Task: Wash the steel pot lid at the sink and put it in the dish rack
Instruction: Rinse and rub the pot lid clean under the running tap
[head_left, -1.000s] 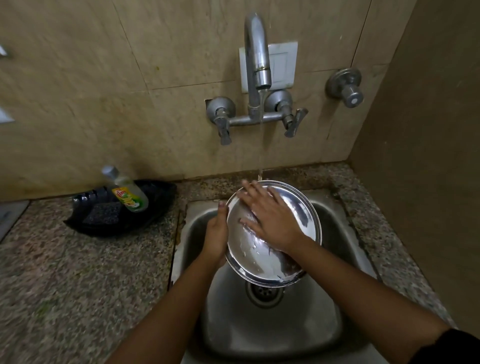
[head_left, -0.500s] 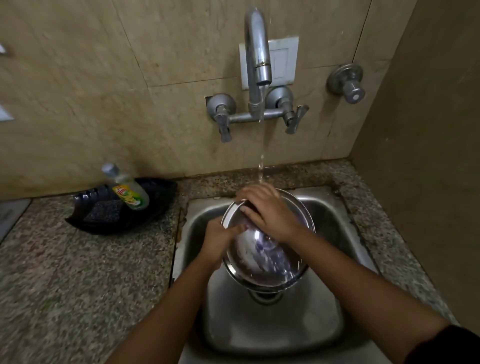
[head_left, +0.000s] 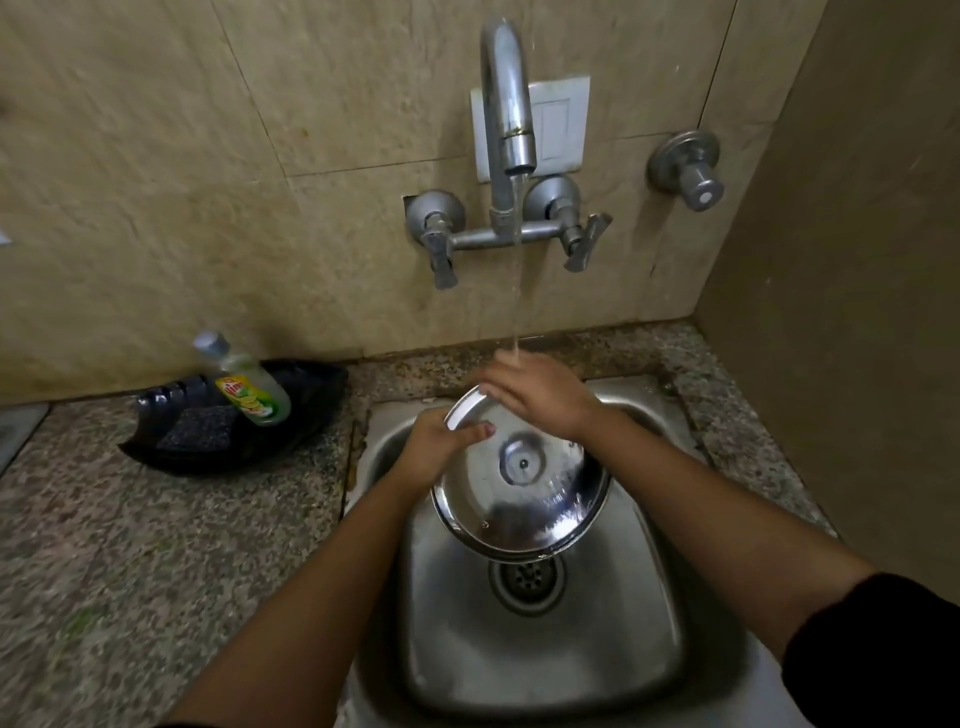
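The steel lid (head_left: 519, 483) is held tilted over the sink (head_left: 545, 649), above the drain (head_left: 527, 577), its left rim gripped by the left hand (head_left: 436, 452) with the thumb laid on the upper face. The right hand (head_left: 535, 392) is laid open-fingered on the far rim under the thin stream from the tap (head_left: 506, 109); whether it grips the edge cannot be told. On the counter (head_left: 156, 545) to the left, a soap bottle (head_left: 244, 382) is propped in a black tray (head_left: 234, 421).

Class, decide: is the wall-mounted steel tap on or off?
On. A thin stream of water falls from the wall-mounted steel tap onto the right hand.
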